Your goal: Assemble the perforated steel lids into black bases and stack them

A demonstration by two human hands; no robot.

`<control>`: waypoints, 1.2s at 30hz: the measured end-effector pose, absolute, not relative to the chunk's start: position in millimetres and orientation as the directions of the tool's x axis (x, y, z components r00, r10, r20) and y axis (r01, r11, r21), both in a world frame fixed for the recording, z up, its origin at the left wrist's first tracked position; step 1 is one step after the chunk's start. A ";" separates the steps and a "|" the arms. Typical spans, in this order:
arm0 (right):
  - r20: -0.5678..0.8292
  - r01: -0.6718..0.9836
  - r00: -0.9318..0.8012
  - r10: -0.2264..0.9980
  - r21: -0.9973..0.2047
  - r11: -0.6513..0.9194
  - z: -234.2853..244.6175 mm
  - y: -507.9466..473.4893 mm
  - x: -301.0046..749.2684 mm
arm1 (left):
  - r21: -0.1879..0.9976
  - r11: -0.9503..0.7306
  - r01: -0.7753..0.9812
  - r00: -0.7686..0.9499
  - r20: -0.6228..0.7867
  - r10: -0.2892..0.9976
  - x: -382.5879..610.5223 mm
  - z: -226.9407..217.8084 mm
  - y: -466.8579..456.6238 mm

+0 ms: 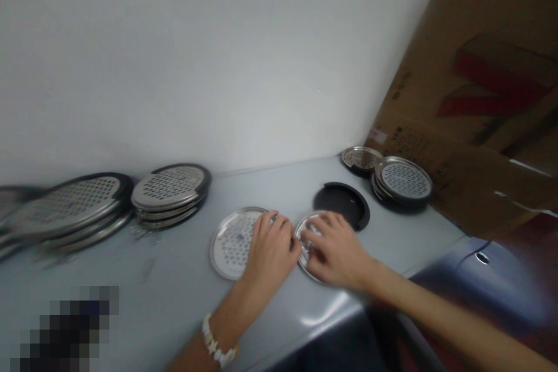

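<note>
left hand point(270, 250) curled narrow over a round perforated steel disc point(231, 244), right hand point(335, 250) narrow on a second shiny steel disc point(310, 244); firm grip cannot be told. both discs lie flat on the grey table point(279, 186), so the hands bear down from above; a black round plastic disc point(342, 203) lies just beyond.

Carton print point(418, 148) blurred, nothing legible

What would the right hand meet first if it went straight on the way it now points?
The right hand rests on a perforated steel disc. Going straight on, it would probably meet the left hand first, though depth is hard to judge from this view.
</note>
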State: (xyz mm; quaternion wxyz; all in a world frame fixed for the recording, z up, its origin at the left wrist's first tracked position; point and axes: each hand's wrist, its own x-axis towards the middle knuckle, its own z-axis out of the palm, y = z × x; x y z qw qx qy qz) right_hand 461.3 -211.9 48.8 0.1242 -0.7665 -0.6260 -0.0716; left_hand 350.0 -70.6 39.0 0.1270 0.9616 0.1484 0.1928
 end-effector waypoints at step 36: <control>0.087 0.697 0.402 0.912 -0.675 -0.242 98.5 -231.6 552.1 | 0.377 -0.903 0.205 0.892 0.307 0.331 353.2 33.2 -65.7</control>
